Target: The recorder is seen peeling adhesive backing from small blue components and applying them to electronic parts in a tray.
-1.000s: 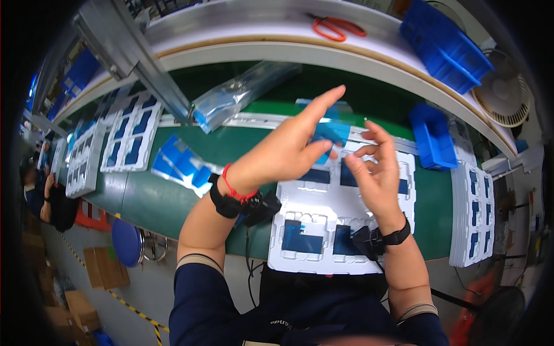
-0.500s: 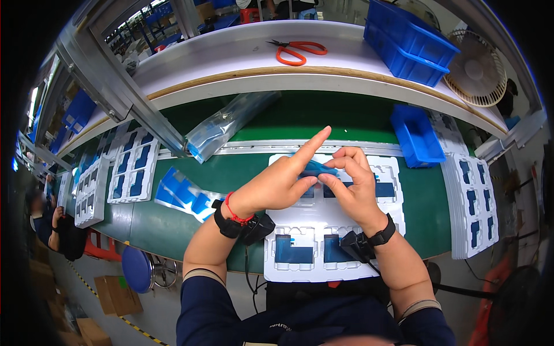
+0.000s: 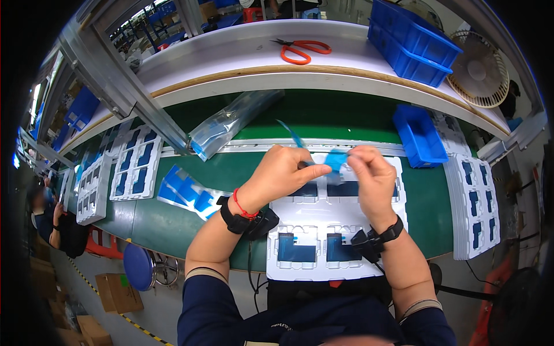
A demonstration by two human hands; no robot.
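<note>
Film (image 3: pixel 336 158), thin and blue, located in the air between both hands, above the far part of the white tray (image 3: pixel 334 214). Pinched, as it seems, at its right side by the fingers (image 3: pixel 359 168) of the right hand (image 3: pixel 376 187), with the left thumb very near the other side; cannot tell about touching there, because of blur. In the left hand (image 3: pixel 281 173), curled fingers, seemingly grasping a narrow blue strip (image 3: pixel 292 137), free end upward, toward the back of the green surface (image 3: pixel 427 219). For good handling, take only the edges, and lightly, to avoid creases and marks. For any pull between film and strip, better slow and even, without a jerk. Keep the strip apart from the dark panels (image 3: pixel 297 249) in the tray, for fear of sticking. Watch also the black device (image 3: pixel 365 245) at the right wrist, so as not to rub the panels below
</note>
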